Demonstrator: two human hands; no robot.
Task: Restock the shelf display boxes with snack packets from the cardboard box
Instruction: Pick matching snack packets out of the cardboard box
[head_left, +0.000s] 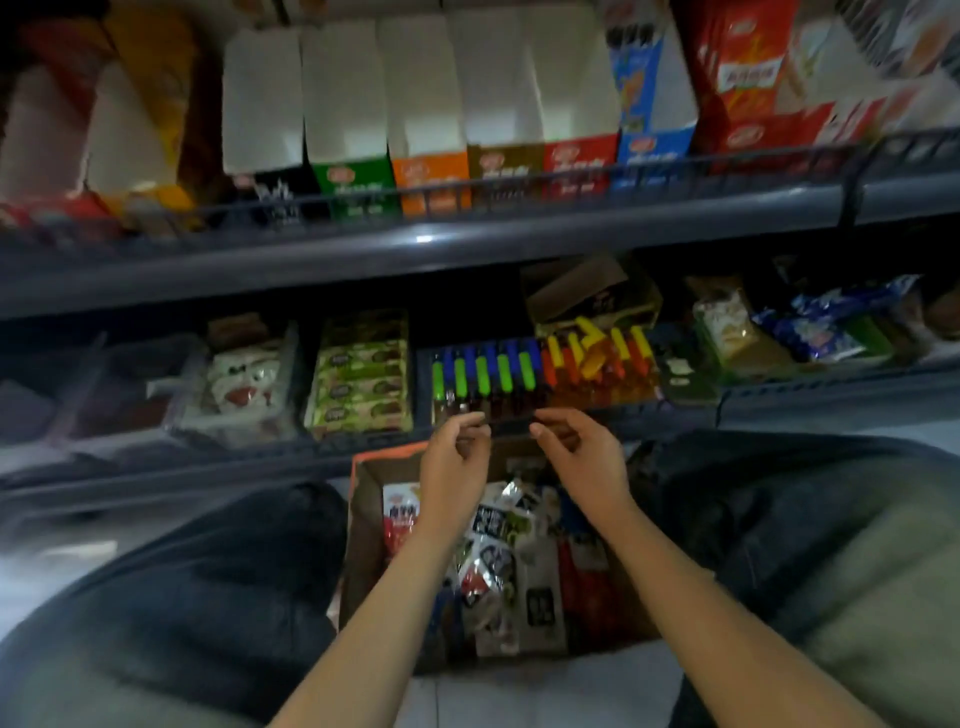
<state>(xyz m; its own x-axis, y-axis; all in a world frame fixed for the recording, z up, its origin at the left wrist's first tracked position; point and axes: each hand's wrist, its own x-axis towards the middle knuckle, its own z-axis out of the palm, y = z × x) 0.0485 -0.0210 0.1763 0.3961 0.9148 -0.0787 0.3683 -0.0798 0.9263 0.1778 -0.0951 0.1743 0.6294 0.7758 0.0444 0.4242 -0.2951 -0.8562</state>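
Hovering just above the cardboard box (363, 499) of snack packets (498, 561), the left hand (454, 462) and right hand (576, 457) have fingers loosely curled; whether either pinches anything cannot be told. Beyond the box, just past the fingertips, sits the display box (540, 374) of green, blue, yellow and orange sticks.
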